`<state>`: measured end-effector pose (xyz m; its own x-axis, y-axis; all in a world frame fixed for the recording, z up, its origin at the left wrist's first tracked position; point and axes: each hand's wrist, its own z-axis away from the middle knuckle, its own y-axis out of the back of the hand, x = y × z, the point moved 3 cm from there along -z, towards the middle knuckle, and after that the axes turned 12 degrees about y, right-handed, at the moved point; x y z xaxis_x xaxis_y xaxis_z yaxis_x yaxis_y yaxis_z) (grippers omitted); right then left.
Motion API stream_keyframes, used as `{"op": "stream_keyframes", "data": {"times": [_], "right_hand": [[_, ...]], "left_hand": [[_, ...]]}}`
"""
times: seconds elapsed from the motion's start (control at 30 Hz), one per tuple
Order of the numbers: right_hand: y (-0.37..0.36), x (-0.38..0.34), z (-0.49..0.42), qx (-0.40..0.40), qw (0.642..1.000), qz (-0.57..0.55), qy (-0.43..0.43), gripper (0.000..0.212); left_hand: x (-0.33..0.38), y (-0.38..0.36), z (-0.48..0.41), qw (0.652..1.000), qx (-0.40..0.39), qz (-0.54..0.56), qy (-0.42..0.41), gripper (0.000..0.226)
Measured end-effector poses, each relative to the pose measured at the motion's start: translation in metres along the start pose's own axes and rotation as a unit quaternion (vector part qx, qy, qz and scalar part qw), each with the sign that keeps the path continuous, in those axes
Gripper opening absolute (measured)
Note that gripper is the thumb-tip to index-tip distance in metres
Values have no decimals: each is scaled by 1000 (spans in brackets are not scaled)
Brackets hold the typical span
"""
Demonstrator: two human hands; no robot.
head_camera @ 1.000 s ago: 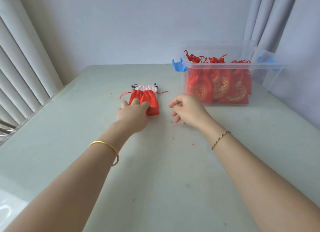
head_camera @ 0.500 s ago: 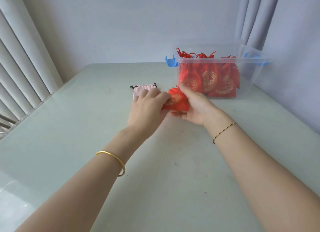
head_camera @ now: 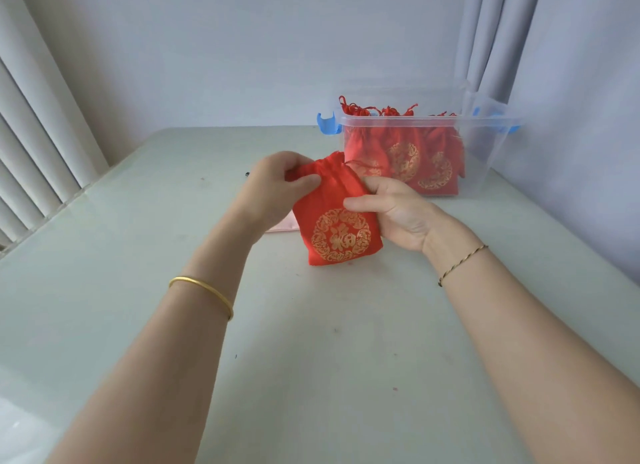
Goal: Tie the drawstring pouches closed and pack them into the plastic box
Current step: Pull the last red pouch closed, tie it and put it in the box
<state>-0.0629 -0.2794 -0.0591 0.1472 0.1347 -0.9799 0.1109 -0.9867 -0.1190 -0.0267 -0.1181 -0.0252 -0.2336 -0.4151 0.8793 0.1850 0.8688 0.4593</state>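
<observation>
While hands grip pouch (head_camera: 337, 221), box (head_camera: 485, 158) behind.

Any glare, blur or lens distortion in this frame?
Head view: soft, even light; sharp on the red pouch and both hands; a pale sheen on the table at lower left; wide-angle bending of the blinds.

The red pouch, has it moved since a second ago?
Yes. The red pouch came off the table, nearer the person, away from the plastic box.
</observation>
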Motion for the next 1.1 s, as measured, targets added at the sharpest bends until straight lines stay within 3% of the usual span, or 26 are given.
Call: {"op": "stream_keyframes", "data": {"times": [0.1,0.2,0.3,0.5,0.6,0.77,0.97,1.1], "right_hand": [[9,-11,-1,47,999,5,9,25],[21,-20,0,117,991,-58,31,43],[25,-29,2,90,994,-28,47,44],[30,-36,10,-4,989,147,0,12],[32,-36,13,-17,977,212,-4,15],[37,-40,12,46,972,230,28,22],[38,-43,11,103,973,203,44,22],[38,-39,9,134,976,165,47,21]], "left_hand": [[6,4,2,999,-28,19,-22,14],[14,3,5,998,-47,13,-37,12],[18,2,7,997,-46,5,-54,13],[18,1,7,998,-37,-9,-58,15],[17,2,6,998,-28,-19,-56,16],[10,11,2,997,-35,-65,-13,33],[0,30,1,994,-8,-97,38,6],[-5,41,1,993,16,-95,62,11]]}}
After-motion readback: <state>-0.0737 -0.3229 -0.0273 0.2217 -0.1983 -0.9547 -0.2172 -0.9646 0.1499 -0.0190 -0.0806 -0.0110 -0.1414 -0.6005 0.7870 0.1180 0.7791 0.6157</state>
